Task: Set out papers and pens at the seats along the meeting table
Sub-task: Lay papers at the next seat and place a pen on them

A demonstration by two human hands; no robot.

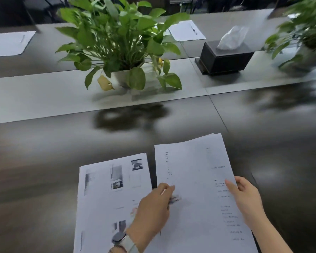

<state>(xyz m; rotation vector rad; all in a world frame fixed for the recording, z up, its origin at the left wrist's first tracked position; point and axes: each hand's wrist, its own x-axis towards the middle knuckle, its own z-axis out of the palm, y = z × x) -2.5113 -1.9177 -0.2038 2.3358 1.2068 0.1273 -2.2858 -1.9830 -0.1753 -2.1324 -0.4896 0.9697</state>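
Both hands pinching papers at a seat

Right hand [244,196] pinches the text sheets [195,179]; left hand [153,207] pinches their inner edge, beside the picture sheets [109,189], likely to square them.

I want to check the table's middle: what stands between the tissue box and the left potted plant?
Nothing: in the head view only bare pale table strip separates the tissue box from the left potted plant.

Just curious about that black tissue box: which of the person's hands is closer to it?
The right hand. It grips the right edge of the text-only paper stack, almost straight below the tissue box. The left hand lies further left, between the two stacks.
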